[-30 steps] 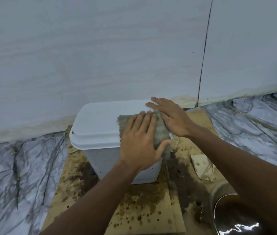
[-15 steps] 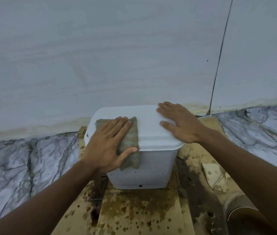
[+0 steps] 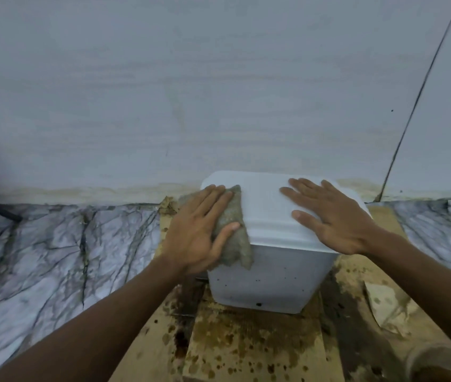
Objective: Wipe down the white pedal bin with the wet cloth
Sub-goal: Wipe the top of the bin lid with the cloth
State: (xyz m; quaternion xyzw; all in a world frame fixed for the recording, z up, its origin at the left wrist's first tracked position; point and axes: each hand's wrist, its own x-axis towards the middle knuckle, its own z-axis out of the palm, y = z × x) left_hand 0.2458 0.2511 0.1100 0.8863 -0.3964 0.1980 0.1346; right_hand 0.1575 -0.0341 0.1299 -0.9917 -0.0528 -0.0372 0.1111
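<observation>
The white pedal bin [image 3: 265, 279] stands against the wall on stained cardboard, its lid closed. My left hand [image 3: 196, 230] presses a grey-green wet cloth [image 3: 232, 238] onto the lid's left edge, and the cloth hangs down over the bin's front left corner. On the right half of the lid lies my right hand [image 3: 332, 216], flat with fingers spread and holding nothing. Small dark specks dot the bin's front face. The pedal is hidden.
Wet, brown-stained cardboard [image 3: 246, 343] lies under and in front of the bin. Marbled floor [image 3: 53, 257] spreads on both sides. A pale wall [image 3: 219, 92] rises right behind the bin. A crumpled paper scrap [image 3: 384, 304] and a round container rim [image 3: 434, 362] sit at lower right.
My left hand has slid the cloth from the right part of the lid across to its left edge. My right hand stays flat on the lid. The camera has shifted left.
</observation>
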